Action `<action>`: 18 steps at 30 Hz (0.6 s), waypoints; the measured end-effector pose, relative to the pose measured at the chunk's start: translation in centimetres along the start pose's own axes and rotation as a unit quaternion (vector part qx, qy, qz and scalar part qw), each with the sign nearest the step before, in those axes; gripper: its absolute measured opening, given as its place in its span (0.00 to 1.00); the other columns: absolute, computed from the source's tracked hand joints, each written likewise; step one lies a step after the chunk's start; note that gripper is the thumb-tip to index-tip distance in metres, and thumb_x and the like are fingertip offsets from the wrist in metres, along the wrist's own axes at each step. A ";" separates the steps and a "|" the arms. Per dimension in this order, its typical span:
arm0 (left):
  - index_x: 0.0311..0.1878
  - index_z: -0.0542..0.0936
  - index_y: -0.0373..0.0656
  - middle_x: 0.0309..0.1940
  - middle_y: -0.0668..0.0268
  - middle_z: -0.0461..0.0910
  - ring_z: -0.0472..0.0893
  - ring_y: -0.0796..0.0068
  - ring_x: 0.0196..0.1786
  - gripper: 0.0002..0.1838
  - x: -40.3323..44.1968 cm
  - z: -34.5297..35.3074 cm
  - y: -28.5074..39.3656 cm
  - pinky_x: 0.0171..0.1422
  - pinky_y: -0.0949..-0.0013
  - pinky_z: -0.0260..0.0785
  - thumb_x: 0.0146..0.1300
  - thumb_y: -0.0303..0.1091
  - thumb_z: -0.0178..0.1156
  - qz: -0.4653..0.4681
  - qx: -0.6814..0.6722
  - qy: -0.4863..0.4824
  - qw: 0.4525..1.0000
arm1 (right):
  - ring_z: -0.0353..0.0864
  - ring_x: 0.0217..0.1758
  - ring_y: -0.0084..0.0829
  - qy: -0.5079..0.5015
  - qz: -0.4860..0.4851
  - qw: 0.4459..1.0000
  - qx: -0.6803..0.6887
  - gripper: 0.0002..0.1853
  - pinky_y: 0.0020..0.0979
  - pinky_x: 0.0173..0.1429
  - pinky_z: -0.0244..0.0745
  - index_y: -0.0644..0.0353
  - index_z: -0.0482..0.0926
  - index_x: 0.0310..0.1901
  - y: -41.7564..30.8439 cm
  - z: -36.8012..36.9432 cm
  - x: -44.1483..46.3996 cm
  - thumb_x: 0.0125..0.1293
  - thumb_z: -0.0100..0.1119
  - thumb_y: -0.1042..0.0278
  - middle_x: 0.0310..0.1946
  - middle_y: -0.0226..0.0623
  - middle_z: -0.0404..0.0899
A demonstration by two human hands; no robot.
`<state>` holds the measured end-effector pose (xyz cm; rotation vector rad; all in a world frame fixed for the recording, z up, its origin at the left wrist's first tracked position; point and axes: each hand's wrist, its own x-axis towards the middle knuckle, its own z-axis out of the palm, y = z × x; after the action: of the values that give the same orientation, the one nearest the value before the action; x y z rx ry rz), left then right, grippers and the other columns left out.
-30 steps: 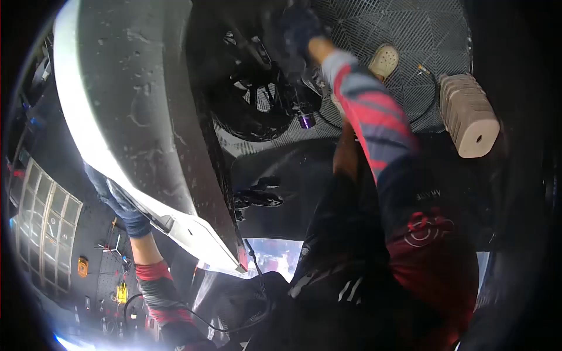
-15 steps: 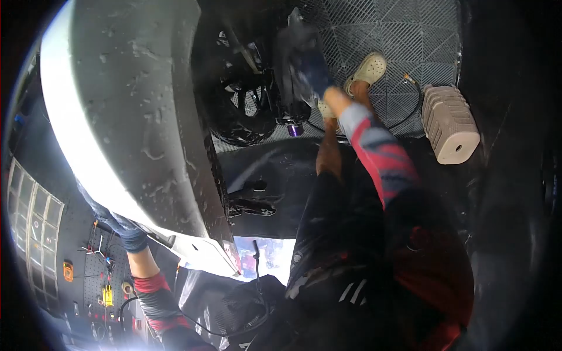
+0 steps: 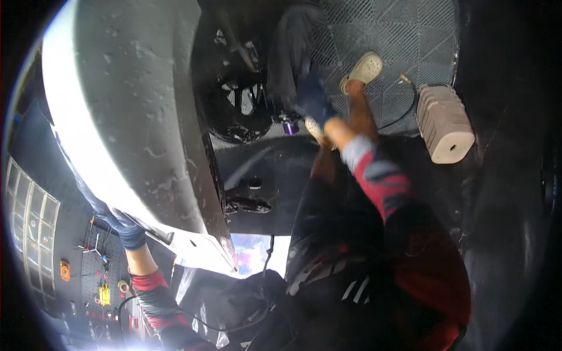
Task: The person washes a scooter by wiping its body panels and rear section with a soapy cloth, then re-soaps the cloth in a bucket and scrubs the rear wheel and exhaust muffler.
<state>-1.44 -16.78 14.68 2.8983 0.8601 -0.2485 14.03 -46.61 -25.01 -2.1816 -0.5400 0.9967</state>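
Observation:
My left hand, in a blue glove, reaches along the outer edge of a wet white-and-grey panel at the left. Its fingers are mostly hidden behind that edge. At the top centre is my right hand in a dark navy glove, smeared by motion. A dark grey cloth appears bunched in it, beside black machine parts with a wheel-like round shape. Just below the cloth, a small purple cylinder shows. Water drops cover the panel.
A ribbed beige plastic block with a hole stands at the right. A black hose with a brass end lies on the grey grid floor near my beige clogs. Tools hang on a black pegboard at lower left.
My right hand has moved a little lower in the view, and the cloth shape has shifted with it. My left hand stays at the panel edge. The whole view has shifted slightly.

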 end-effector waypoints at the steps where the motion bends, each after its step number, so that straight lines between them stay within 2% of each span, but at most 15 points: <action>1: 0.76 0.50 0.41 0.75 0.48 0.50 0.54 0.50 0.75 0.35 0.5 0.4 0.6 0.78 0.47 0.45 0.75 0.53 0.38 0.021 0.005 0.003 1.000 | 0.56 0.71 0.66 -0.036 0.037 0.999 0.011 0.39 0.56 0.75 0.50 0.66 0.52 0.72 -1.7 -1.8 -1.4 0.60 0.56 0.68 0.66 0.75 0.55; 2: 0.76 0.50 0.41 0.75 0.48 0.50 0.54 0.50 0.75 0.35 0.8 0.4 1.1 0.78 0.47 0.45 0.75 0.53 0.38 0.022 0.006 0.004 1.000 | 0.55 0.71 0.66 -0.103 0.061 0.993 -0.025 0.44 0.54 0.74 0.52 0.66 0.45 0.74 -3.6 -3.9 -2.3 0.59 0.58 0.70 0.67 0.76 0.50; 3: 0.76 0.49 0.40 0.75 0.48 0.48 0.53 0.50 0.76 0.36 1.2 0.2 1.5 0.78 0.48 0.44 0.74 0.54 0.39 0.086 0.055 -0.007 0.995 | 0.54 0.72 0.65 -0.171 0.086 0.980 -0.058 0.49 0.51 0.74 0.54 0.65 0.38 0.75 -4.8 -5.0 -3.0 0.57 0.59 0.72 0.68 0.78 0.45; 4: 0.76 0.49 0.40 0.76 0.48 0.47 0.52 0.50 0.76 0.36 1.2 0.2 1.2 0.78 0.48 0.43 0.74 0.54 0.39 0.119 0.081 -0.009 0.990 | 0.49 0.75 0.62 -0.152 0.083 0.982 -0.072 0.47 0.55 0.76 0.47 0.63 0.45 0.75 -4.3 -4.1 -3.0 0.58 0.61 0.64 0.71 0.69 0.46; 5: 0.76 0.49 0.40 0.76 0.49 0.46 0.52 0.49 0.77 0.37 1.2 0.2 1.0 0.79 0.49 0.42 0.74 0.55 0.39 0.151 0.107 -0.009 0.983 | 0.49 0.75 0.62 -0.148 0.079 0.983 -0.071 0.47 0.55 0.76 0.47 0.63 0.45 0.75 -4.0 -3.9 -1.5 0.58 0.61 0.64 0.71 0.69 0.46; 7: 0.76 0.49 0.39 0.75 0.49 0.49 0.53 0.51 0.76 0.39 -0.4 0.3 -0.5 0.78 0.50 0.44 0.73 0.57 0.41 -0.031 -0.046 -0.009 0.998 | 0.43 0.77 0.60 -0.057 -0.150 0.973 -0.165 0.46 0.58 0.77 0.38 0.58 0.50 0.75 -3.1 -3.2 2.1 0.58 0.60 0.56 0.73 0.59 0.47; 8: 0.75 0.50 0.38 0.74 0.49 0.52 0.60 0.51 0.73 0.40 0.8 0.3 0.6 0.75 0.50 0.53 0.72 0.57 0.44 -0.045 -0.051 -0.005 0.998 | 0.39 0.78 0.59 -0.091 -0.171 0.943 -0.269 0.45 0.60 0.77 0.33 0.55 0.52 0.74 -3.8 -3.9 4.6 0.58 0.60 0.53 0.75 0.52 0.47; 9: 0.75 0.50 0.38 0.74 0.49 0.52 0.60 0.51 0.73 0.40 0.1 0.0 0.0 0.75 0.50 0.53 0.72 0.57 0.44 -0.048 -0.046 -0.007 0.998 | 0.34 0.79 0.59 -0.125 -0.191 0.901 -0.369 0.44 0.62 0.77 0.28 0.52 0.54 0.74 -4.6 -4.8 7.4 0.57 0.59 0.50 0.76 0.45 0.47; 11: 0.75 0.51 0.39 0.74 0.50 0.52 0.59 0.51 0.73 0.40 -0.3 -0.3 -0.2 0.76 0.50 0.52 0.71 0.58 0.45 -0.047 -0.037 -0.009 0.998 | 0.45 0.79 0.51 -0.124 -0.220 0.873 -0.418 0.39 0.55 0.79 0.37 0.50 0.61 0.72 -3.2 -3.3 13.4 0.59 0.58 0.50 0.74 0.40 0.55; 12: 0.75 0.51 0.39 0.74 0.50 0.52 0.59 0.51 0.74 0.41 -0.5 -0.4 -0.1 0.76 0.50 0.52 0.70 0.58 0.45 -0.045 -0.031 -0.011 0.998 | 0.46 0.78 0.51 -0.100 -0.233 0.871 -0.421 0.38 0.55 0.78 0.38 0.50 0.62 0.71 -2.4 -2.4 16.7 0.59 0.58 0.50 0.73 0.41 0.56; 15: 0.75 0.51 0.40 0.74 0.50 0.52 0.58 0.50 0.74 0.42 -0.7 -0.6 0.1 0.76 0.49 0.52 0.69 0.60 0.46 -0.047 -0.029 -0.020 0.998 | 0.49 0.75 0.51 -0.046 -0.232 0.906 -0.352 0.37 0.54 0.76 0.41 0.50 0.64 0.70 -2.0 0.2 21.5 0.59 0.58 0.49 0.71 0.41 0.59; 18: 0.75 0.52 0.41 0.74 0.50 0.52 0.57 0.50 0.74 0.43 -0.1 -0.3 0.7 0.76 0.48 0.51 0.68 0.61 0.47 -0.053 -0.032 -0.018 0.998 | 0.53 0.72 0.51 -0.048 -0.223 0.926 -0.301 0.35 0.54 0.74 0.45 0.50 0.66 0.68 -2.7 1.6 22.0 0.60 0.58 0.48 0.69 0.41 0.62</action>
<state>-1.13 -17.41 15.01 2.7850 0.9992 -0.2751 26.21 -30.88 -34.86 -2.3500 -1.4745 0.7441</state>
